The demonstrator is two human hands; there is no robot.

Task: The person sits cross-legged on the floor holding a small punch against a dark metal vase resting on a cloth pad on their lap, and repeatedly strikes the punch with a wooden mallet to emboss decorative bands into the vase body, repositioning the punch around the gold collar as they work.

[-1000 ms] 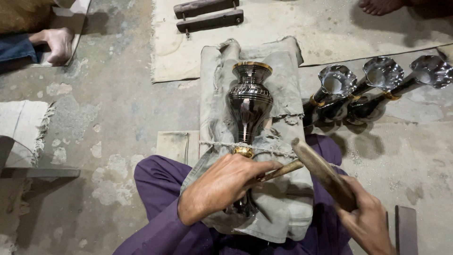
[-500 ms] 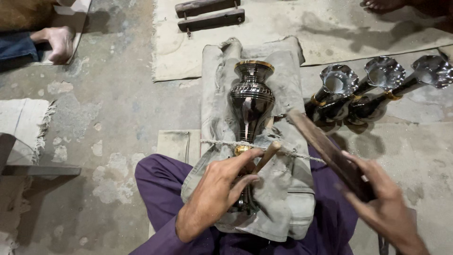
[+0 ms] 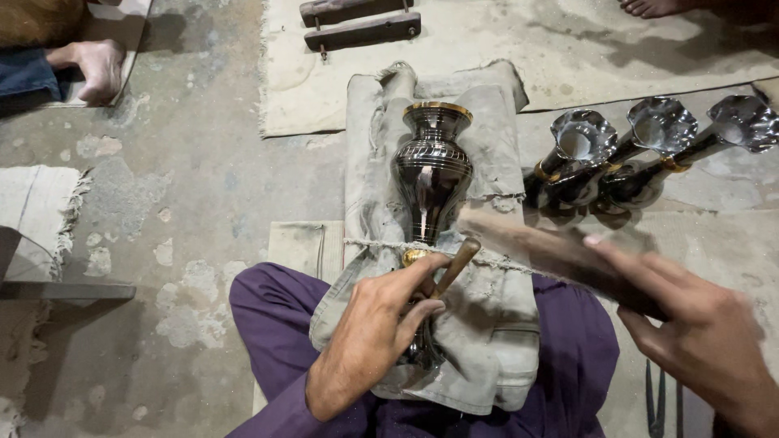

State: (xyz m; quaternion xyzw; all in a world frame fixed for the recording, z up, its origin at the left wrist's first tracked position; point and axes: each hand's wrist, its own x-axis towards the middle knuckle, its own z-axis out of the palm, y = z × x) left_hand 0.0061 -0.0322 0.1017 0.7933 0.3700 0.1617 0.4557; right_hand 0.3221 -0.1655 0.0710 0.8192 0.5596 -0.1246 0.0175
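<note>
Right hand [image 3: 698,341] has swung its flat wooden mallet [image 3: 552,251] up and left since half a second ago, the blurred head now just right of the punch. Left hand [image 3: 381,324] barely shifted, grip closed around a short wooden-handled punch [image 3: 454,266], tip at the foot of the vase. Right grip wrapped on the mallet handle, forefinger laid along it. Dark engraved metal vase [image 3: 432,174], gold rim and gold band at the foot, lies lengthwise on a grey folded cloth [image 3: 495,324] over the person's purple-clad lap [image 3: 268,312], mouth pointing away. Three shiny fluted-mouth vases [image 3: 641,154] lie on the floor to the right, just beside one another. Two wooden blocks [image 3: 361,23] sit on a pale mat [image 3: 519,49] beyond. Another person's hand [image 3: 93,69] rests top left, well apart.
</note>
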